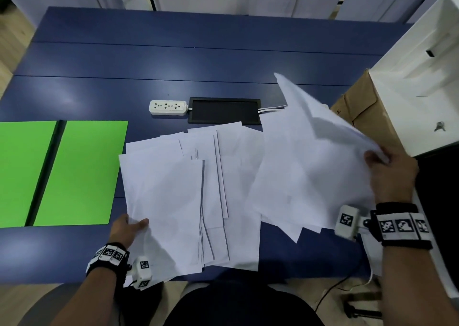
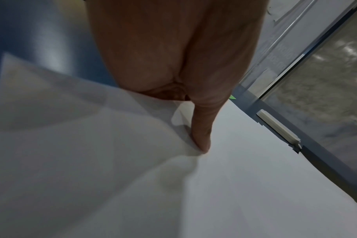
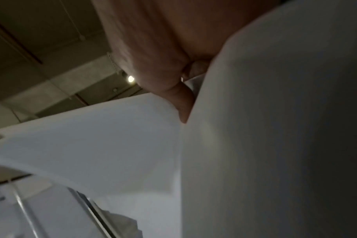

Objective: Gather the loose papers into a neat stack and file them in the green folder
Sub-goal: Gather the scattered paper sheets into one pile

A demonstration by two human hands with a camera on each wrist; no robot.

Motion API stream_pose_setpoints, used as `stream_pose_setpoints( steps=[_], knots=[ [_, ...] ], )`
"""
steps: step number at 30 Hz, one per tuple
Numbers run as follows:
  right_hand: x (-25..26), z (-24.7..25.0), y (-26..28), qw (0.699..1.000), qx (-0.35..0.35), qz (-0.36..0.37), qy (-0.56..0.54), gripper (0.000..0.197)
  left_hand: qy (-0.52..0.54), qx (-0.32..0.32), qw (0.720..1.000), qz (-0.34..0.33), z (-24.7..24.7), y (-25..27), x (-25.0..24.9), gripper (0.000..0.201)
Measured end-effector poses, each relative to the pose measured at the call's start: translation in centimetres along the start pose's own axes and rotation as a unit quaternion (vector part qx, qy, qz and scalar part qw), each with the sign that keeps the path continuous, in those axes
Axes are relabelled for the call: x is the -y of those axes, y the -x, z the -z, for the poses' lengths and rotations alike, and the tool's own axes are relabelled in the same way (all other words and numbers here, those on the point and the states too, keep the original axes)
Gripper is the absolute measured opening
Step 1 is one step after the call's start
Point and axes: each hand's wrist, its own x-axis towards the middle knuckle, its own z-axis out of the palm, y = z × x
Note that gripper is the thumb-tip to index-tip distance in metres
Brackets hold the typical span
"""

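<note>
Several white papers (image 1: 213, 196) lie fanned out on the blue table (image 1: 173, 60), some overhanging its near edge. My left hand (image 1: 129, 226) pinches the left edge of the nearest sheet (image 2: 245, 177), thumb (image 2: 202, 141) on top and fingers beneath. My right hand (image 1: 387, 169) grips a bundle of sheets (image 1: 305, 171) at its right edge and holds it lifted and tilted; in the right wrist view the thumb (image 3: 183, 104) presses on that paper (image 3: 112, 145). The green folder (image 1: 79, 174) lies open and flat at the left.
A white power strip (image 1: 168, 107) and a black cable tray (image 1: 224, 111) sit behind the papers. A brown cardboard box (image 1: 365, 112) and a white cabinet (image 1: 419, 77) with keys stand at the right.
</note>
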Motion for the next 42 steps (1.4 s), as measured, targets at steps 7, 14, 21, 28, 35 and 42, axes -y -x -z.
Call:
stream_pose_setpoints(
  steps=[7,14,21,28,35,42],
  knots=[
    [5.3,-1.7,1.8,0.975,0.029,0.001,-0.223,0.031,0.031,0.012,0.999,-0.018,0.5,1.9,-1.3,0.022],
    [7.4,-7.4,4.0,0.937,0.099,-0.093,-0.321,0.015,0.051,0.020,0.998,-0.022,0.9,2.2,-1.5,0.030],
    [9.2,-16.7,9.5,0.940,0.199,-0.082,-0.264,0.025,0.238,0.094,0.962,0.093,1.6,-0.3,0.2,0.104],
    [8.1,-25.3,14.8,0.939,0.289,-0.089,-0.165,0.029,0.303,0.165,0.934,0.095,2.6,2.6,-2.0,0.060],
    [8.6,-26.8,16.5,0.935,0.323,-0.080,-0.121,0.027,0.090,0.097,0.991,-0.007,1.8,-0.7,1.9,0.058],
    [9.7,-23.5,12.8,0.963,0.208,-0.113,-0.128,0.035,0.039,0.035,0.998,-0.047,1.3,-0.7,1.7,0.033]
  ],
)
